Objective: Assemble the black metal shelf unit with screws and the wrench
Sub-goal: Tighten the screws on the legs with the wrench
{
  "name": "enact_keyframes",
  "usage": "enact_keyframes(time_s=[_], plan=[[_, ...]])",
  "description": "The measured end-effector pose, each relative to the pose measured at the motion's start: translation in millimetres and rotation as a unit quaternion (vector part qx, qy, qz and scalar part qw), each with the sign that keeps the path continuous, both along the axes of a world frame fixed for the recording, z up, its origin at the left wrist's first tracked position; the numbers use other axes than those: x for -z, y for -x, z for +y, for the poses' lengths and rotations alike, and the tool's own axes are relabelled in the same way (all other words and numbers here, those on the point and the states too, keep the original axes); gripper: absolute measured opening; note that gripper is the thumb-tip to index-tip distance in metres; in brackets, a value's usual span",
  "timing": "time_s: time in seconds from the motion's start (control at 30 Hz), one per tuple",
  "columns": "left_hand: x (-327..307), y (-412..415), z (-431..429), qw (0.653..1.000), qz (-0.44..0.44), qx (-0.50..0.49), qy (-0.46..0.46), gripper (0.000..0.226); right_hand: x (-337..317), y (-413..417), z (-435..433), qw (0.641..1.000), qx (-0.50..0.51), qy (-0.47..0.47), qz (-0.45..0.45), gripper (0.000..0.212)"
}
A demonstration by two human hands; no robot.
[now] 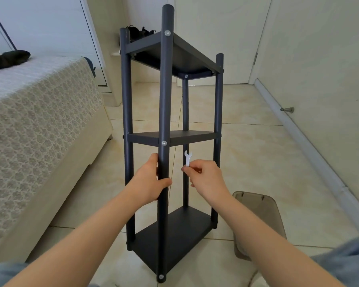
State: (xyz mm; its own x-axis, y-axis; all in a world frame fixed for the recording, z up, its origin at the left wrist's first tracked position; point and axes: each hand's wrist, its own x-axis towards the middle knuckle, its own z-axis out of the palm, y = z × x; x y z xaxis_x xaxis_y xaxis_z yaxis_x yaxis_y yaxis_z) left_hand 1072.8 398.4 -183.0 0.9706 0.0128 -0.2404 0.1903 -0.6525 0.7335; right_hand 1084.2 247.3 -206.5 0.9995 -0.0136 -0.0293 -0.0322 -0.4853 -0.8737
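Judging by its thin tubes and sheet shelves, the black three-tier metal shelf unit [175,139] standing on the tiled floor [257,146] in front of you should be rigid, fairly light and easy to tip, so hold it by a post, never a shelf edge. Your left hand [148,182] is curled round the nearest upright post [166,90], just below the middle shelf's silver screw [164,143]. Your right hand [207,178] pinches the small white flat wrench [188,158] by its lower end, jaw upward, beside that post and clear of it.

No writing can be read anywhere — no label, brand or number.
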Motion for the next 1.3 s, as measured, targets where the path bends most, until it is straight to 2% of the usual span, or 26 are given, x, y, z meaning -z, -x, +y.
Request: enact_keyframes(time_s=[0.07,0.3,0.7,1.13,1.3], plan=[[-1,-1,0,1.0,0.002,0.003,-0.005,0.06,5,-3,5,1.0,0.009,-0.022,-0.002,0.015],[-2,-9,3,1.0,-0.002,-0.005,-0.025,0.058,9,-19,16,0.999,-0.04,-0.005,-0.011,0.02],[-4,-20,8,0.999,0.0,-0.007,-0.045,0.056,16,-38,27,0.992,-0.072,-0.05,-0.088,0.016],[-4,-23,19,0.998,0.006,-0.006,-0.059,0.054,28,-50,36,0.991,-0.08,-0.078,-0.067,0.013],[-2,-22,19,0.998,0.001,-0.001,-0.064,0.052,24,-54,40,0.984,-0.053,-0.104,-0.135,0.013]])
